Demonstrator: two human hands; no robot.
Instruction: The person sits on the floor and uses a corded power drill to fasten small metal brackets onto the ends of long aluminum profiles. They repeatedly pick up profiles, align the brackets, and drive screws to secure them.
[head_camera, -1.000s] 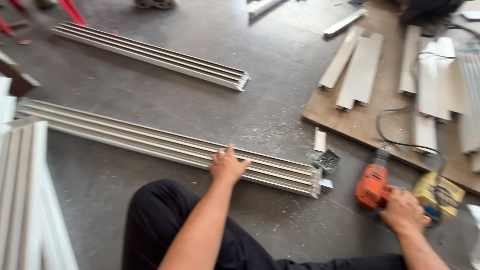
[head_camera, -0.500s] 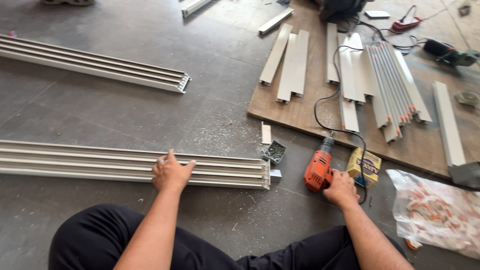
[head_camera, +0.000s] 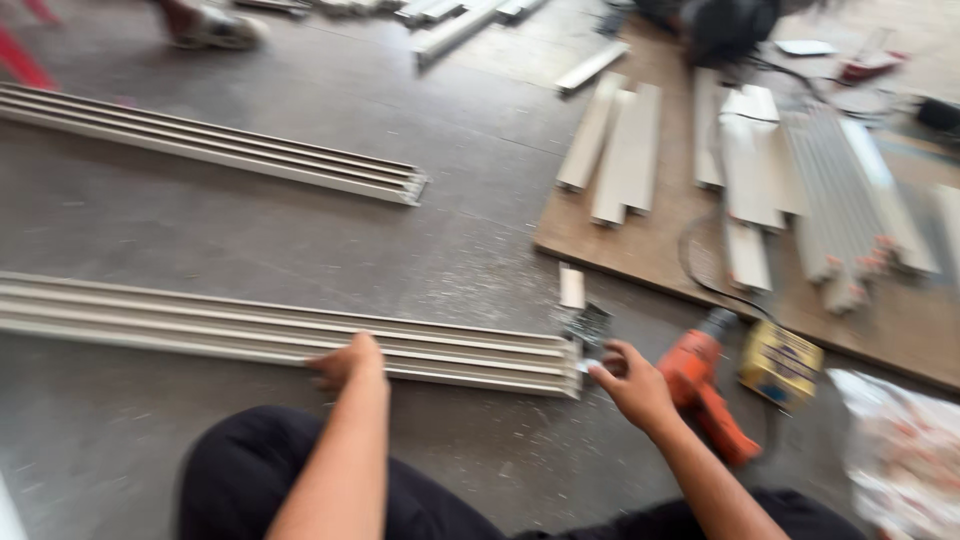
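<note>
The left hand (head_camera: 345, 362) rests on the near aluminium track (head_camera: 250, 330), which lies along the concrete floor (head_camera: 300, 230); its grip is loosely curled over the track, not clamped. The right hand (head_camera: 632, 385) sits at the track's right end by a small metal bracket (head_camera: 588, 325), fingers apart, holding nothing. An orange drill (head_camera: 705, 385) lies just beside it. A 2nd track (head_camera: 210, 145) lies farther off.
</note>
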